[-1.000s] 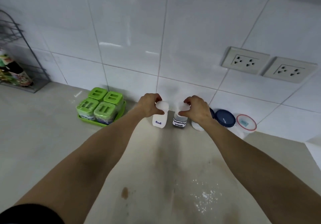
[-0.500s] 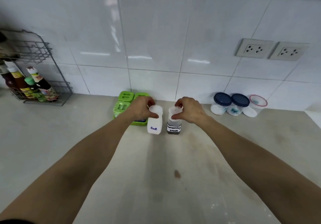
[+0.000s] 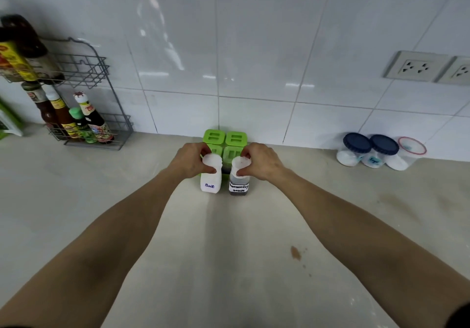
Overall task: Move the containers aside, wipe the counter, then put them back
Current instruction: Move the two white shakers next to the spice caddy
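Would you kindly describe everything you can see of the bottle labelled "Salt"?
The salt bottle is small, white and looks like plastic, with a round white cap and "Salt" handwritten in blue on its front. It stands roughly upright, just in front of the green container set near the tiled wall, beside the seasoning sauce bottle. The left hand grips it around the cap and neck. Whether its base rests on the counter cannot be told.

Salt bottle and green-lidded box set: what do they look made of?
Salt bottle: apparently translucent white plastic, matte, with a handwritten label. Green-lidded box set: probably moulded plastic, its bright lids smooth and slightly glossy with rectangular recesses. Neither is certain from looks alone.
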Available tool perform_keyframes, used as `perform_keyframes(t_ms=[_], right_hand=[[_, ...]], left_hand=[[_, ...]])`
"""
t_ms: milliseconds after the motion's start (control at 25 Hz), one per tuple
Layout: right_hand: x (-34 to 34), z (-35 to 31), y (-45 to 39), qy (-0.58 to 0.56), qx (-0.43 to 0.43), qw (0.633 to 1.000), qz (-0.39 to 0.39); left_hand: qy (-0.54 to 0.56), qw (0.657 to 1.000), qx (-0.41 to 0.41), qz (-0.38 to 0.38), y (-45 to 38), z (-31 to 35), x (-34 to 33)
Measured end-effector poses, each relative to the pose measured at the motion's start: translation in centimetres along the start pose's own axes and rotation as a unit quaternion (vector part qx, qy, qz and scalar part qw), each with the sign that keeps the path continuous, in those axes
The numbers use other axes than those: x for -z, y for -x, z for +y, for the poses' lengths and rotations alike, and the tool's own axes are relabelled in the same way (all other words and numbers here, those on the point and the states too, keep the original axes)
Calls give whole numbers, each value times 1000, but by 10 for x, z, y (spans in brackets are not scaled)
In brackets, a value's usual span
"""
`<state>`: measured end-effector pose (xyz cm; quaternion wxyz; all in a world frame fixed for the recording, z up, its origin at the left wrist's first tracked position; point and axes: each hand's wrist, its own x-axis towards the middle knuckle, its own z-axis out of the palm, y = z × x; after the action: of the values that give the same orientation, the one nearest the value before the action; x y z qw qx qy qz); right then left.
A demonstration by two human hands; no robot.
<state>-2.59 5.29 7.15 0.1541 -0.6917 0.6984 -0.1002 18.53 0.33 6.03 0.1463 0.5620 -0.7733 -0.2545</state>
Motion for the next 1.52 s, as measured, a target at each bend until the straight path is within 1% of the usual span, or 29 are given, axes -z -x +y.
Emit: perform_keyframes(t_ms=[480,720,880,960,1080,1160,1240,1400,1520], right_hand=[[-12,-15,-17,16,7,1000,2],[-11,-14,-12,26,14,1000,-5],[-6,-8,-7,22,26,999,-22],[3,4,-2,21,35,999,-25],[22,40,8,20,30,999,-19],[36,74,17,20,11,1000,-17],[53,119,28,17,-16,1000,-10],[92,215,52,25,-74,997,16],[117,282,63,36,-113,992,43]], left_hand=[[10,1000,3,5,-4,-19,1],[-8,1000,9,-25,0,-15,5],[-14,997,-2,-72,0,-7,15],[-12,998,-16,-57,-4,2,17],[-9,999,-27,33,-11,31,11],[-6,997,-43,70,-17,59,3],[-3,997,-56,61,-24,96,-13],[-10,996,-88,8,-45,167,-64],[-12,995,-91,-25,-64,214,-103]])
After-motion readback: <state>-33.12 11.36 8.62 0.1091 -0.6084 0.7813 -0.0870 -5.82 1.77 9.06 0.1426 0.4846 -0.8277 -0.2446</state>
